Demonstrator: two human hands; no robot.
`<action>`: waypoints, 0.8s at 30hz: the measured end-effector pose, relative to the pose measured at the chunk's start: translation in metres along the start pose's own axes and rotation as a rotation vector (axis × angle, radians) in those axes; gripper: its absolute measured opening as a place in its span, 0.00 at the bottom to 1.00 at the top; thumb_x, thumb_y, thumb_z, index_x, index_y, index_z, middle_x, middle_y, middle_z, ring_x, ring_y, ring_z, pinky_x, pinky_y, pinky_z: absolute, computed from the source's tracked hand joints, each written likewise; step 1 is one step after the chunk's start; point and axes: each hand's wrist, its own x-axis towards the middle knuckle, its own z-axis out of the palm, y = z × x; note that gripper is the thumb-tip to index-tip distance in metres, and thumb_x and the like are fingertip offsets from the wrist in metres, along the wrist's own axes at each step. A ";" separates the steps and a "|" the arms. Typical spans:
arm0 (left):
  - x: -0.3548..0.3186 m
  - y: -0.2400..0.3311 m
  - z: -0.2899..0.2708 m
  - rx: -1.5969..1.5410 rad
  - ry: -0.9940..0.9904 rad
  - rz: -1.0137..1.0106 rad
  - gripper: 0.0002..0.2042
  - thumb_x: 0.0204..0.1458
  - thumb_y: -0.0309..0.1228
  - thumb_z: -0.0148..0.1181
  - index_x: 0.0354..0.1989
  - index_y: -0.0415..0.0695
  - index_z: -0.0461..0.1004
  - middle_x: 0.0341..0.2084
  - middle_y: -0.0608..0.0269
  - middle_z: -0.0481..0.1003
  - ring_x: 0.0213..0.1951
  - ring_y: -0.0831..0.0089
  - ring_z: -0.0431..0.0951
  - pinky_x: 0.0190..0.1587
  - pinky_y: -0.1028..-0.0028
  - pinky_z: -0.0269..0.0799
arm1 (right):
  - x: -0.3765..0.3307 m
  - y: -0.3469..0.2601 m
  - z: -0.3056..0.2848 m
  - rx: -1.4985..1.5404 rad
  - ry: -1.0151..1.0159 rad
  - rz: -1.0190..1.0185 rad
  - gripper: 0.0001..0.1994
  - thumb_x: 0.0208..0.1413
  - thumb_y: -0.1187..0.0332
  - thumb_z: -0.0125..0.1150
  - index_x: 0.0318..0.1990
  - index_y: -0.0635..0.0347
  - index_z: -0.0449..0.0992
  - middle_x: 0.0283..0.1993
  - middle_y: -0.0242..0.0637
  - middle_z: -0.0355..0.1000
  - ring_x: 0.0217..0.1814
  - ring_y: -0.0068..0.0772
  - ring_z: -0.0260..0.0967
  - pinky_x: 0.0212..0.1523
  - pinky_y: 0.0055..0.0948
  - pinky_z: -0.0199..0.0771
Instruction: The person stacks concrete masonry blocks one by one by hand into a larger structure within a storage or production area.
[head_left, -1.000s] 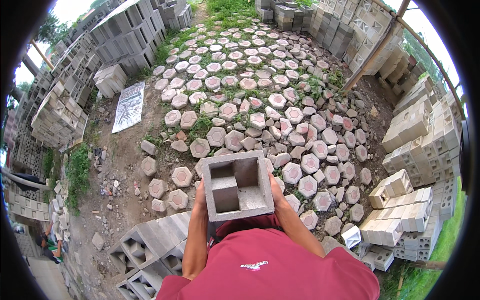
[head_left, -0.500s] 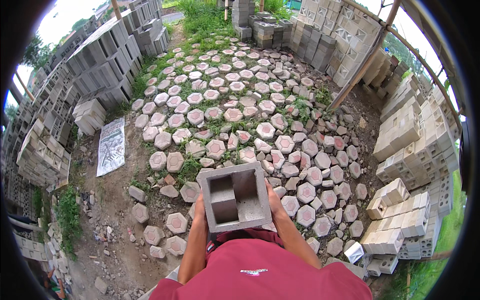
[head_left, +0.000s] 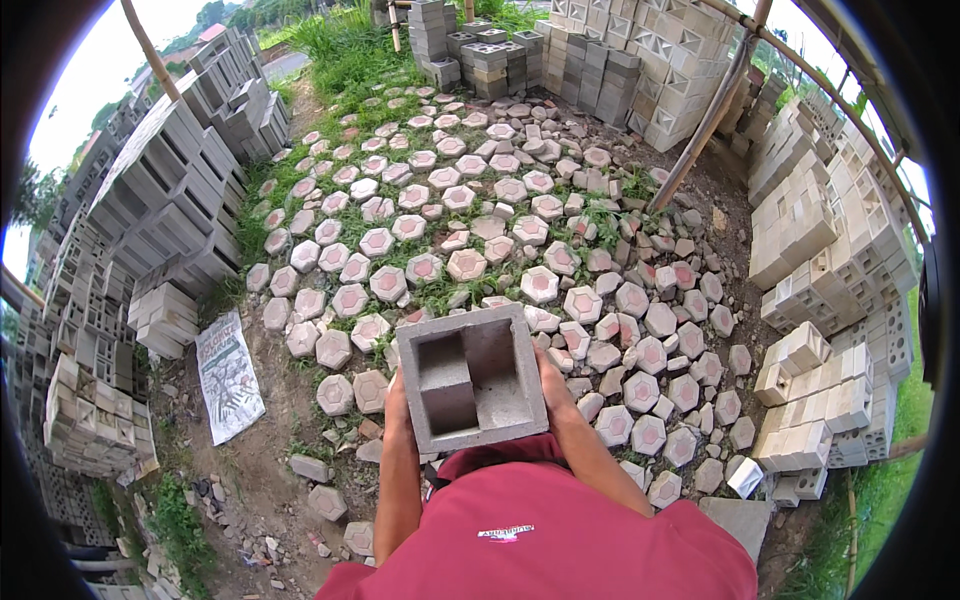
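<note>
Held in front of my chest is a grey concrete vent block (head_left: 506,402), square-framed with a hollow inside split by stepped inner walls. Its opening faces up toward me. My left hand (head_left: 398,408) is closed against the block's left side, and my right hand (head_left: 551,384) grips the opposite side. The fingers of both hands are mostly hidden behind and under the block. Beyond it, hexagonal paving stones (head_left: 466,265) with reddish centres lie spread over the ground.
Grey blocks stand in a tall stack (head_left: 165,190) at the left. Pale blocks are piled (head_left: 815,400) along the right, near a slanted wooden pole (head_left: 715,110). A printed white sack (head_left: 228,375) lies flat on the dirt. Loose rubble and weeds surround the pavers.
My view has turned and moved slightly, so the left stacks and sack sit lower and the right piles shift in the picture. The vent block stays between both my hands.
</note>
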 end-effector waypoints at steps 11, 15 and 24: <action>0.182 0.107 0.005 0.021 -0.023 0.026 0.23 0.59 0.46 0.50 0.51 0.37 0.69 0.41 0.57 0.75 0.38 0.66 0.77 0.40 0.68 0.74 | 0.186 -0.056 0.081 0.114 -0.025 0.038 0.27 0.62 0.47 0.45 0.52 0.64 0.72 0.44 0.34 0.73 0.42 0.22 0.68 0.44 0.22 0.68; 0.251 0.173 0.043 0.043 0.018 0.038 0.23 0.58 0.46 0.49 0.50 0.37 0.70 0.40 0.55 0.75 0.38 0.65 0.77 0.40 0.68 0.74 | 0.277 -0.090 0.114 0.126 -0.067 -0.021 0.29 0.61 0.44 0.44 0.52 0.64 0.73 0.45 0.35 0.73 0.44 0.22 0.68 0.45 0.24 0.68; 0.353 0.267 0.141 0.052 -0.166 -0.037 0.21 0.59 0.43 0.44 0.49 0.37 0.69 0.40 0.50 0.75 0.36 0.61 0.79 0.40 0.63 0.77 | 0.379 -0.202 0.143 -0.018 0.046 0.057 0.27 0.62 0.47 0.43 0.56 0.60 0.70 0.49 0.35 0.72 0.45 0.25 0.70 0.46 0.25 0.70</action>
